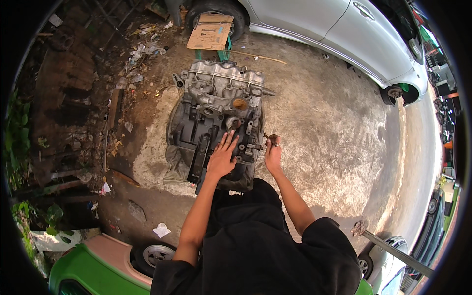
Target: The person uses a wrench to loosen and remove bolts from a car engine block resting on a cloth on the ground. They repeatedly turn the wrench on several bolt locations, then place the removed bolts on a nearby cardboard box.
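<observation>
A greasy engine block [186, 125] stands in front of me on the ground, with a grey metal cover [228, 74] along its far end. My left hand [222, 156] lies on its near part with the fingers stretched forward, holding nothing. Close to the engine's right side, my right hand [273, 153] is closed, fingertips pinched on a small dark metal piece [267, 136] whose exact kind I cannot make out. Beside my left hand runs a long black bracket [198, 160]. A round rusty-brown opening [240, 104] shows on the casting beyond my fingers.
Beyond the engine, a cardboard sheet [210, 32] rests on a green stand by a wheel of a silver car [300, 22]. Litter and planks lie along the left. A green vehicle [93, 268] is at lower left, and a pole [398, 254] at lower right.
</observation>
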A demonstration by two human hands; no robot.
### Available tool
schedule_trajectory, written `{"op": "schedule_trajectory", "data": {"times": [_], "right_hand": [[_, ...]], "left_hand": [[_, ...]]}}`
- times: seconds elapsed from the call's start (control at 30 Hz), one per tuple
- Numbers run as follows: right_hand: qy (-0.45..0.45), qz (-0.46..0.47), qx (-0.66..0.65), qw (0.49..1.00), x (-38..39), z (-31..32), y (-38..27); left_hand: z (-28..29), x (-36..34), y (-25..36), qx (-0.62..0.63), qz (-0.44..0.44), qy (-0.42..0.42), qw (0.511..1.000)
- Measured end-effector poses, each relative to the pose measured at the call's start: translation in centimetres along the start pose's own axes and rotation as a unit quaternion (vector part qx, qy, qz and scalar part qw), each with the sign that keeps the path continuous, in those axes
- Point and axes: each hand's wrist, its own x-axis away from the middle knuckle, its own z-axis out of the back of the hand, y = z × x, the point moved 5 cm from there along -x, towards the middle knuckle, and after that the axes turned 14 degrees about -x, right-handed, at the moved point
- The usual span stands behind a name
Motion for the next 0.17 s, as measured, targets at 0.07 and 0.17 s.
{"op": "schedule_trajectory", "data": {"times": [0.07, 0.17], "right_hand": [[-0.010, -0.016, 0.039, 0.999, -2.3, 0.7, 0.5], [-0.028, -0.097, 0.065, 0.993, -5.8, 1.0, 1.8]], "left_hand": [[0.0, 0.0, -0.1, 0.003, -0.002, -0.003, 1.000], [0.0, 0.0, -0.1, 0.002, -0.001, -0.006, 1.000]]}}
